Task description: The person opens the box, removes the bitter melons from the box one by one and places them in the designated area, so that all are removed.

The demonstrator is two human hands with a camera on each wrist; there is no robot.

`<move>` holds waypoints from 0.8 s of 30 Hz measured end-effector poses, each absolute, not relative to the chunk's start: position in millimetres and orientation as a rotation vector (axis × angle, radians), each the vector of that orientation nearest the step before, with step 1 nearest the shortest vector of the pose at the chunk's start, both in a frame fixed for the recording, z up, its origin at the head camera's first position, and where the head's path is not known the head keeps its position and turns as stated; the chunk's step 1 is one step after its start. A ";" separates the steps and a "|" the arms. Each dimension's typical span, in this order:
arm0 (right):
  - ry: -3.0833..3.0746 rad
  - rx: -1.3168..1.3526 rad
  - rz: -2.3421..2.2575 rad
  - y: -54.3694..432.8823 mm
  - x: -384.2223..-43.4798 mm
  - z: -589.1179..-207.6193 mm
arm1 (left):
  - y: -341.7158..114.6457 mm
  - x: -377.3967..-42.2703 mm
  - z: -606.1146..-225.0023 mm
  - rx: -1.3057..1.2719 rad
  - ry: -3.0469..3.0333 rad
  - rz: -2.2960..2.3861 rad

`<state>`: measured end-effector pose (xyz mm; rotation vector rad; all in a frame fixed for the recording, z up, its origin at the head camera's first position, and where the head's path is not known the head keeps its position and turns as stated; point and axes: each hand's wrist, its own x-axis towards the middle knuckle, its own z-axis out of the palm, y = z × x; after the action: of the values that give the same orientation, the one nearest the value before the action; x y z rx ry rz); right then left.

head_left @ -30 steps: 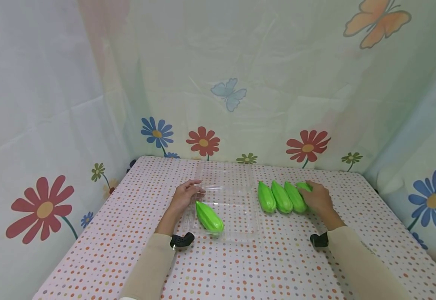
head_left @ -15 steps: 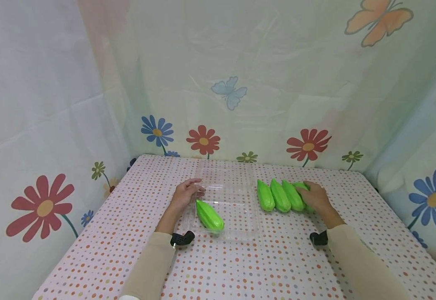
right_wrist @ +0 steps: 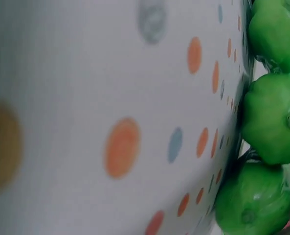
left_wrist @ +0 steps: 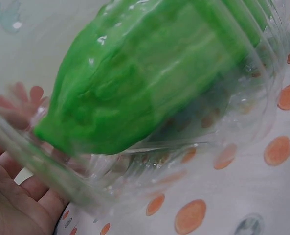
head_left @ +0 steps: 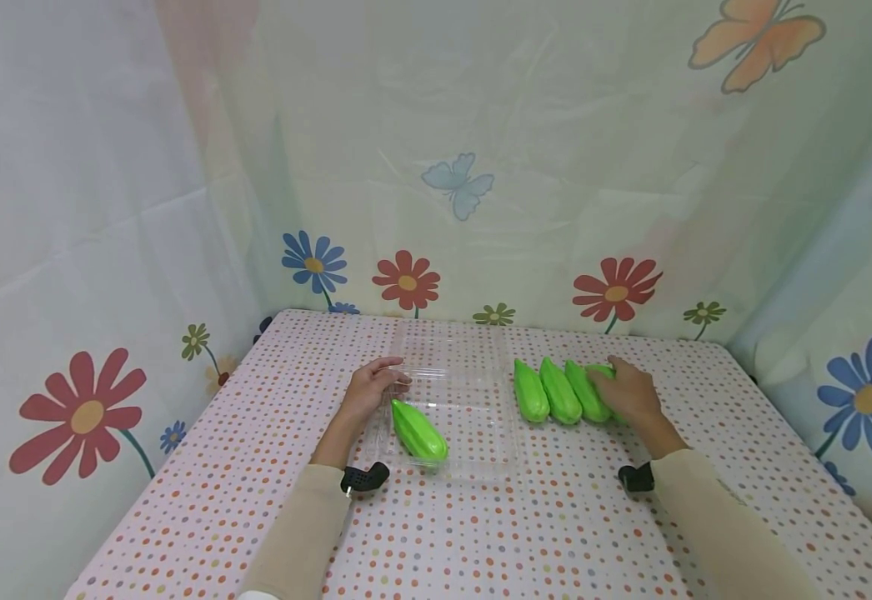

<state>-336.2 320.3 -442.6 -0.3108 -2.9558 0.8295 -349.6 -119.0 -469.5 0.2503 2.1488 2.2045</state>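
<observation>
My left hand (head_left: pixel 368 387) rests against the left side of an opened clear plastic clamshell box (head_left: pixel 481 475), its fingers loosely bent at the rim. One green ridged gourd (head_left: pixel 418 432) lies slanted inside the box's near half; the left wrist view shows that gourd (left_wrist: pixel 135 73) close up behind the clear wall. To the right of the box, several more such gourds (head_left: pixel 530 392) lie side by side in a row. My right hand (head_left: pixel 631 392) grips the rightmost gourd (head_left: pixel 599 370), mostly covering it. In the right wrist view, fingertips show beside the end of a gourd (right_wrist: pixel 255 200).
A dotted cloth covers the table (head_left: pixel 526 533). The box's lid (head_left: pixel 451 346) lies folded back toward the rear. A flowered curtain (head_left: pixel 526 208) closes off the back and both sides. Each wrist wears a black camera (head_left: pixel 364 477).
My right hand has shifted slightly left, bringing the rightmost gourd closer to its neighbour, and the row sits a little tighter. My left hand and the box have stayed in place.
</observation>
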 end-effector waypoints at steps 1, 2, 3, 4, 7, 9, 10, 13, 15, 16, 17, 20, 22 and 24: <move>-2.943 -0.316 0.799 318.9 -336.2 -442.4 | -119.1 -349.7 -469.7 0.251 2.148 2.205; -2.930 -0.326 0.778 317.4 -336.3 -442.2 | -119.1 -349.8 -469.9 0.249 2.147 2.206; -2.916 -0.333 0.758 315.9 -336.5 -441.9 | -119.1 -349.8 -470.1 0.246 2.148 2.205; -2.902 -0.334 0.740 314.4 -336.9 -441.7 | -119.1 -349.8 -470.1 0.245 2.146 2.206; -2.868 -0.336 0.732 308.7 -337.6 -441.1 | -119.2 -350.2 -470.4 0.253 2.146 2.208; -2.856 -0.328 0.734 304.0 -337.5 -439.5 | -119.5 -350.4 -470.7 0.253 2.149 2.204; -2.853 -0.323 0.733 301.3 -337.3 -438.3 | -119.7 -350.5 -470.6 0.256 2.150 2.202; -2.841 -0.285 0.731 293.1 -335.9 -434.8 | -120.2 -350.5 -470.6 0.245 2.153 2.192; -2.840 -0.258 0.730 286.6 -334.3 -431.7 | -120.2 -350.4 -470.3 0.241 2.154 2.188; -2.836 -0.246 0.731 283.5 -333.6 -430.5 | -120.1 -350.2 -470.2 0.240 2.157 2.187; -2.834 -0.238 0.727 280.5 -333.2 -429.5 | -119.9 -350.1 -470.3 0.242 2.161 2.187; -2.836 -0.221 0.721 271.3 -331.9 -424.6 | -119.4 -350.2 -470.4 0.248 2.166 2.192; -2.828 -0.203 0.715 267.0 -332.0 -422.4 | -119.2 -350.3 -470.3 0.255 2.164 2.199; -2.820 -0.178 0.702 263.5 -332.2 -420.2 | -118.8 -350.6 -469.8 0.248 2.151 2.207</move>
<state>-332.2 263.5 -420.2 -0.1776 -2.8200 0.7024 -350.6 -118.8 -469.8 0.2478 2.1508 2.2070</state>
